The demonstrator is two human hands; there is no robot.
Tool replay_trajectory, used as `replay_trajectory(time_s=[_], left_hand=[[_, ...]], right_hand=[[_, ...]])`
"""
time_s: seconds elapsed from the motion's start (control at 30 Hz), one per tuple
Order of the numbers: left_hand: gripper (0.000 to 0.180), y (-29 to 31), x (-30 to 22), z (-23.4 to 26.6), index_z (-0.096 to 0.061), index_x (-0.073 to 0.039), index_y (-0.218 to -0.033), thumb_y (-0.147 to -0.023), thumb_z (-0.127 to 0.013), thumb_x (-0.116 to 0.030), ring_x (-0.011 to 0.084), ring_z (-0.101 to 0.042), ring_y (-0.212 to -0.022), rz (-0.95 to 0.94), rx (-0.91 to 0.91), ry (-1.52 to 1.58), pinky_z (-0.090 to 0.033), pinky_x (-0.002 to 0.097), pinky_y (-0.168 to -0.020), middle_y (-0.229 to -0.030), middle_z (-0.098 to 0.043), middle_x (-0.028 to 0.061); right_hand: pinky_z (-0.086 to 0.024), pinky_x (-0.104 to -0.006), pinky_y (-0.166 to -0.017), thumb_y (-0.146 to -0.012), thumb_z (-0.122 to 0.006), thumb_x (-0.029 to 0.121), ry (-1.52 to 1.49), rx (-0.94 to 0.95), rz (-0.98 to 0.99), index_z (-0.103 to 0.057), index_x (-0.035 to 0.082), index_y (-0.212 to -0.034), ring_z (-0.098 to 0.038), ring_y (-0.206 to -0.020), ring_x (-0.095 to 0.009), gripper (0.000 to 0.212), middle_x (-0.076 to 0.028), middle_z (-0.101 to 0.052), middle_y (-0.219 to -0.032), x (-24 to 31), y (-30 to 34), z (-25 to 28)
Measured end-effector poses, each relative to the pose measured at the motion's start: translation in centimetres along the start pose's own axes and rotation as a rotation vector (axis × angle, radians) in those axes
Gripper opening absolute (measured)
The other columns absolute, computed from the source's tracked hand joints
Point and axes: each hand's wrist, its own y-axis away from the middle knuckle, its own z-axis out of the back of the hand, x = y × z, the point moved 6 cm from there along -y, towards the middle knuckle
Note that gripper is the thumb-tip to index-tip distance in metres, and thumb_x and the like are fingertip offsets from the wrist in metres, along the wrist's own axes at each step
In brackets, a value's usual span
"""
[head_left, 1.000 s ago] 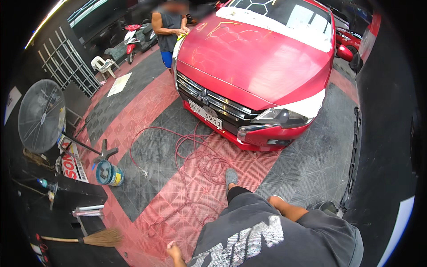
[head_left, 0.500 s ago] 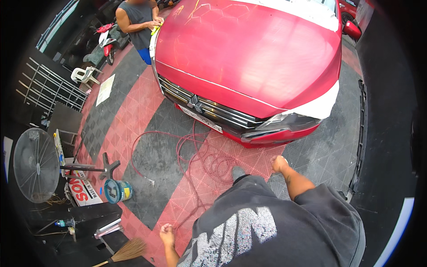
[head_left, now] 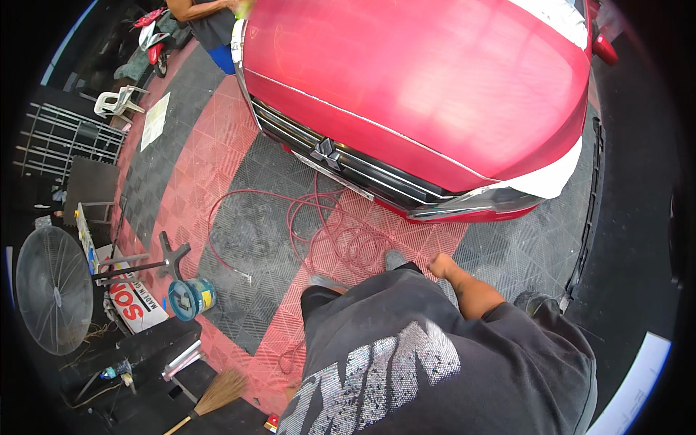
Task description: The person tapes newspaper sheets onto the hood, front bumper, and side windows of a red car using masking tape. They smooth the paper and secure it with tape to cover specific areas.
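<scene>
My right hand (head_left: 439,265) hangs in front of me with its fingers curled in. Whether anything is inside it is hidden. It is nearest to the front bumper of a red car (head_left: 406,87), apart from it. Of my left hand (head_left: 292,391) only a sliver of skin shows beside my dark shirt, and its fingers are hidden. A red hose (head_left: 355,243) lies in loose coils on the floor by my feet, its fitting end off to the left. White masking sheet (head_left: 547,174) covers part of the car's near right corner.
A co-worker (head_left: 212,29) stands at the car's left side, a hand on its edge. To my left are a teal bucket (head_left: 185,299), a large fan (head_left: 54,290), a broom (head_left: 221,391) and a white chair (head_left: 116,101). A dark wall (head_left: 638,181) runs along the right.
My view has shifted, and the car and co-worker sit higher in it. My left hand has dropped back, almost out of sight behind my shirt. My right hand stays curled.
</scene>
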Motion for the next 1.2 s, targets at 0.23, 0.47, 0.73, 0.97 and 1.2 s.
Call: replay_trajectory(time_s=[0.23,0.47,0.73,0.97,1.2], left_hand=[[0.014,-11.5,-11.5,10.6,-0.073,-0.002,-0.100,-0.105,-0.071,-0.015,0.0133,-0.062,-0.079,-0.056,-0.096,-0.014,-0.050,0.0321,-0.071,-0.088,-0.069,0.0011],[0.016,-25.5,-18.9,27.6,-0.073,-0.002,-0.113,-0.101,-0.074,-0.013,0.0105,-0.063,-0.077,-0.220,-0.308,0.369,-0.052,0.0286,-0.071,-0.090,-0.071,0.0000],[0.011,-37.2,-19.8,38.5,-0.080,-0.005,-0.105,-0.097,-0.078,-0.011,0.0096,-0.064,-0.074,-0.274,-0.317,0.402,-0.053,0.0292,-0.069,-0.085,-0.073,-0.0014],[0.017,-39.0,-37.3,46.5,-0.080,-0.005,-0.099,-0.093,-0.086,-0.020,0.0093,-0.065,-0.075,-0.359,-0.173,0.234,-0.053,0.0296,-0.070,-0.082,-0.075,0.0008],[0.032,-46.8,-48.6,51.9,-0.079,-0.004,-0.119,-0.101,-0.078,-0.030,0.0118,-0.070,-0.093,-0.417,0.181,0.141,-0.057,0.0315,-0.087,-0.103,-0.080,0.0033]], right_hand=[[-0.059,-0.0503,-0.091,-0.099,-0.063,0.040,0.206,0.000,0.048,-0.081,0.007,-0.100,-0.076,-0.099,-0.041,0.038,-0.020,-0.080,-0.100,0.9,-6.5,-5.0],[-0.060,-0.0483,-0.090,-0.101,-0.064,0.041,0.194,0.062,0.103,-0.081,0.005,-0.103,-0.078,-0.101,-0.037,0.040,-0.022,-0.079,-0.102,17.6,-5.9,-7.0],[-0.060,-0.0458,-0.093,-0.095,-0.073,0.029,-0.035,-0.079,0.195,-0.083,0.010,-0.111,-0.078,-0.104,-0.040,0.026,-0.027,-0.078,-0.107,46.5,-15.3,-4.1],[-0.060,-0.0464,-0.083,-0.091,-0.078,0.027,0.079,-0.206,0.366,-0.080,0.009,-0.101,-0.077,-0.091,-0.036,0.020,-0.016,-0.077,-0.090,71.2,-17.9,3.5],[-0.055,-0.0348,-0.070,-0.089,-0.088,0.024,-0.089,0.206,0.693,-0.080,0.009,-0.105,-0.067,-0.073,-0.017,0.024,-0.006,-0.071,-0.080,92.8,-24.3,9.7]])
